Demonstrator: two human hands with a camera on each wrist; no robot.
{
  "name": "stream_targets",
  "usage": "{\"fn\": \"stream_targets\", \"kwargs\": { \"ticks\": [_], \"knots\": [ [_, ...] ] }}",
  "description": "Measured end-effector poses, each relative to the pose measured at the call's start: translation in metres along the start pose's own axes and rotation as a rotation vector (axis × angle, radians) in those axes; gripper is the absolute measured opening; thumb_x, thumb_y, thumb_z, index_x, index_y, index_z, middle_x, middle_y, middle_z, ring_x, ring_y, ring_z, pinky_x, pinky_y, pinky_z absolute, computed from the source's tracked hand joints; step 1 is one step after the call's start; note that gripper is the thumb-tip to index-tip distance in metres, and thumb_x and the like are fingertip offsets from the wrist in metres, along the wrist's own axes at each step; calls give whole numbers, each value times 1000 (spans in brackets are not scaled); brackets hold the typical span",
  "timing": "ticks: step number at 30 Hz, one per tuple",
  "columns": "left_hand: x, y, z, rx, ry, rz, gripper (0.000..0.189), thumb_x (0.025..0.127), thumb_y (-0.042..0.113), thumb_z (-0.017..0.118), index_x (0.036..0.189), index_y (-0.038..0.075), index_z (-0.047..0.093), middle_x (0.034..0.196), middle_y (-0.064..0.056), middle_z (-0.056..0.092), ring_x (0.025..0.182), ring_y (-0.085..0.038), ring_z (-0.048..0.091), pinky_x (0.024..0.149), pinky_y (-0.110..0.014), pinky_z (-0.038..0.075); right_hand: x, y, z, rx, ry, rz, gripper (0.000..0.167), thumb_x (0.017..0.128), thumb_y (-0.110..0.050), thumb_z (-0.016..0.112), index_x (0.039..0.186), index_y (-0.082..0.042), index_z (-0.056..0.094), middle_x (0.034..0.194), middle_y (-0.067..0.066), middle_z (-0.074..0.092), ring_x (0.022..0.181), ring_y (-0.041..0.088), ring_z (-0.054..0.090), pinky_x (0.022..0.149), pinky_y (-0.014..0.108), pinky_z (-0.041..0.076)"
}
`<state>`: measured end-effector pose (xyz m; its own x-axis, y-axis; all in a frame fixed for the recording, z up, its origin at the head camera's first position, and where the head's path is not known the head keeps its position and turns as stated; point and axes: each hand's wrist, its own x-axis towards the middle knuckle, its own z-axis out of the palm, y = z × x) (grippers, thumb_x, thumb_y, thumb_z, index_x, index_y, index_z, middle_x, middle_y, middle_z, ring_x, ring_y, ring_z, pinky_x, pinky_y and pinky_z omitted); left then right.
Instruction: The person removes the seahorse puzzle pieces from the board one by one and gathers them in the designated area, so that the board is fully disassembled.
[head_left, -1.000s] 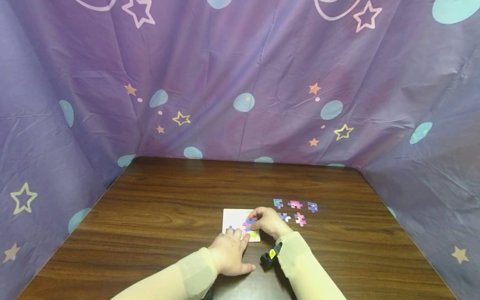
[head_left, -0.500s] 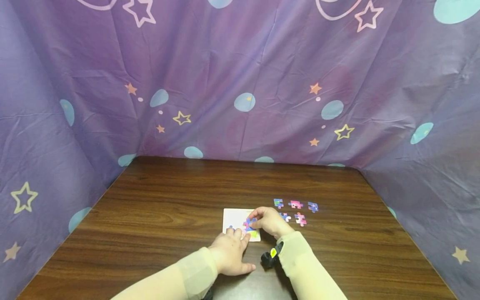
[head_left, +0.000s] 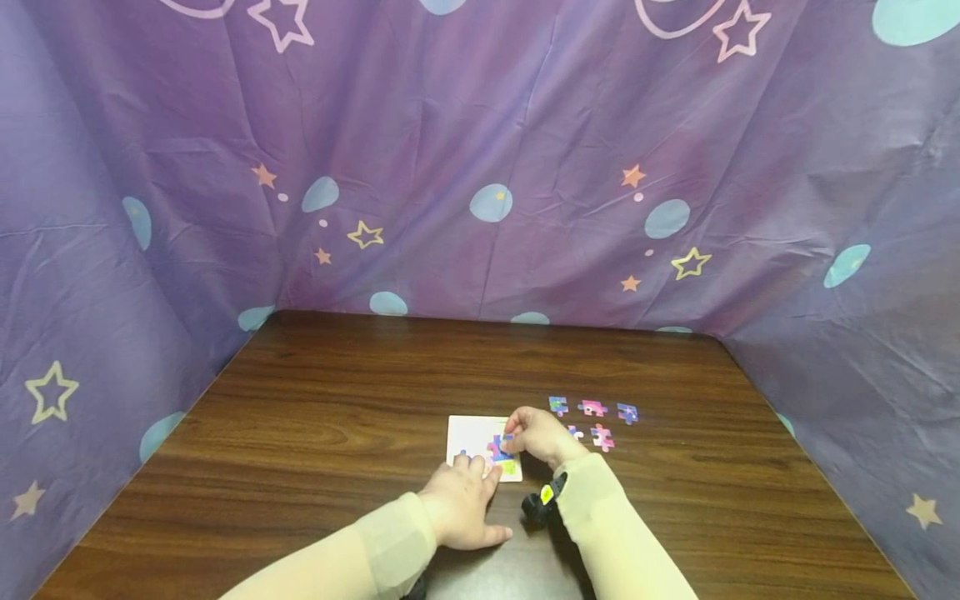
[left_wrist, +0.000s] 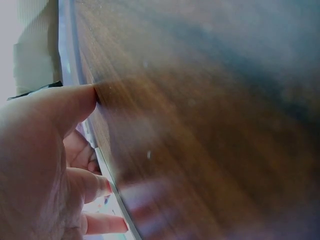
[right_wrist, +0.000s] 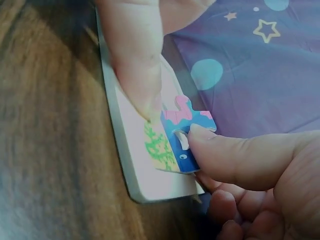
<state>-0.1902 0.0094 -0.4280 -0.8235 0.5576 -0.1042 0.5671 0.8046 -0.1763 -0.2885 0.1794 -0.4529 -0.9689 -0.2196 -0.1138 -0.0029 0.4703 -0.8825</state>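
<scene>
A white jigsaw board [head_left: 465, 433] lies on the brown table. My left hand [head_left: 459, 504] rests at its near edge, with fingers extended onto the board and the thumb out to the side on the table. At the board's right side, my right hand [head_left: 543, 435] pinches a blue and pink jigsaw piece [head_left: 498, 450]. In the right wrist view the thumb lies on the blue piece [right_wrist: 187, 162], beside a yellow and green piece [right_wrist: 159, 147]. A left fingertip touches the board area close by. The left wrist view shows fingertips at the board's edge [left_wrist: 120, 200].
Several loose jigsaw pieces lie right of the board, among them a pink one [head_left: 592, 408], a blue one [head_left: 627, 412] and a pink and white one [head_left: 602, 437]. A purple curtain [head_left: 420, 142] with stars hangs around the table [head_left: 337, 383].
My right hand has shifted slightly up and away, its thumb and fingers still at the same piece. The left hand stays in place on the board.
</scene>
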Motion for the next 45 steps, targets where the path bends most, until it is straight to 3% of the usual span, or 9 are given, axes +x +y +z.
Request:
{"fn": "stream_targets", "kwargs": {
  "ticks": [6,14,25,34,41,45],
  "knots": [
    [0,-1,0,-3,0,3,89,79,79,46,143,17,47,120,-9,53,115,-30,51,89,-39,48,1,1,-2,-26,-7,-2,21,67,-1,80,78,-4,63,70,-1,57,70,15,51,69,28,40],
    [-1,0,0,-14,9,2,89,79,78,48,143,16,48,120,-9,53,114,-30,51,87,-41,49,-6,8,-2,-49,-37,-88,18,75,-1,76,87,-2,63,75,0,56,72,15,52,69,28,43],
    [-2,0,-2,-21,-15,-2,89,80,78,46,144,17,46,122,-8,52,116,-30,50,89,-44,49,2,4,0,-48,-28,-47,20,69,1,78,81,-2,62,71,-1,56,70,14,51,69,28,41],
    [0,-2,-1,-32,-22,-3,89,79,79,47,144,19,47,123,-8,52,116,-29,50,89,-47,49,-6,9,4,-6,-7,-97,17,76,5,73,83,-2,58,71,1,53,68,14,50,63,27,42],
    [0,-2,-1,-29,-28,-3,89,79,79,46,145,18,46,125,-7,52,116,-28,50,91,-48,48,-4,8,6,-28,11,-69,17,75,4,73,82,-3,60,72,1,54,70,15,50,64,27,42],
    [0,-3,-1,-32,-28,-1,90,79,79,46,145,18,46,125,-7,52,117,-29,49,91,-49,48,-5,6,5,-1,-13,-77,15,77,2,72,88,-2,62,76,2,57,73,15,52,67,28,44]
  ]
}}
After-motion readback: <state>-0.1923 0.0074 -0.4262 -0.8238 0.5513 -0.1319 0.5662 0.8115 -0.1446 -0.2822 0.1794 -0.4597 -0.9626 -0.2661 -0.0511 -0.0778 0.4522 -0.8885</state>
